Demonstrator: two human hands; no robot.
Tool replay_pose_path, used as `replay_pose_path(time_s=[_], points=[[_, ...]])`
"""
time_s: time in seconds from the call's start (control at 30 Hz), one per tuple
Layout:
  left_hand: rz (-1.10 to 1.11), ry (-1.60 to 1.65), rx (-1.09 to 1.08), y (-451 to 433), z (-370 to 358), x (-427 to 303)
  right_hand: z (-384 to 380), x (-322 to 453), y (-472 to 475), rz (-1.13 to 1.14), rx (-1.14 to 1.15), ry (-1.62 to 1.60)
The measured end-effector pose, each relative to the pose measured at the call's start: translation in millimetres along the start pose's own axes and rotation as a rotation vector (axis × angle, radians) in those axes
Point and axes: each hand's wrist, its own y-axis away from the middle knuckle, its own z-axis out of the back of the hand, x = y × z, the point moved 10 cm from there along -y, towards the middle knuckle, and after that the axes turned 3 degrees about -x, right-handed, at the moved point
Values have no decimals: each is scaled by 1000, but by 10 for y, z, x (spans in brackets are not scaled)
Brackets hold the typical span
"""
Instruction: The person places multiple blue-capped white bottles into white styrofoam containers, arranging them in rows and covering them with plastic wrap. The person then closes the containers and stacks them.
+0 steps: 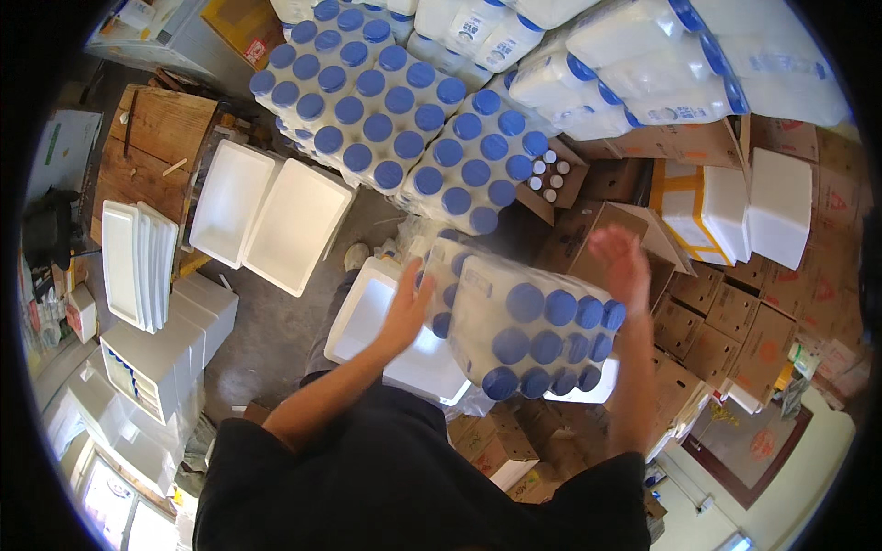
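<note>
A plastic-wrapped pack of white bottles with blue caps [534,337] lies tilted before me, its caps towards my body. My left hand [406,310] is beside the pack's left part, fingers apart; whether it touches the wrap I cannot tell. Blurred, my right hand [620,258] is raised near the pack's far right corner, fingers extended, holding nothing. Below the pack, a white foam box [358,310] is partly hidden by it and by my left forearm. More wrapped packs of blue-capped bottles [372,103] stand just beyond.
Two white foam boxes [296,224] stand at the left, near stacked foam lids [138,265] and a wooden table [155,131]. Cardboard boxes [710,310] and taped foam boxes [720,213] fill the right. Large bottle packs [648,62] are piled at the back.
</note>
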Motion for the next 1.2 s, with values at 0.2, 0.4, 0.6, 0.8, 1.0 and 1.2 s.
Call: replay_pose_path(time_s=[0.2,0.4,0.6,0.8,1.0,1.2], points=[[-11,-170,25,-90,-411,-33,566,-2296,1102,-226,-582,-370],[171,242,245,-482,-388,308,406,-2899,1141,-257,-621,-370],[-371,-26,284,68,-104,-1053,994,-1637,1341,272,-785,-260],[-582,-91,317,656,-426,-1816,-1222,533,1511,425,-140,461],[-518,34,413,606,-582,-1714,-1803,773,1351,389,-51,966],[-540,-15,416,681,-557,-1809,-1403,700,1492,415,-132,1080]])
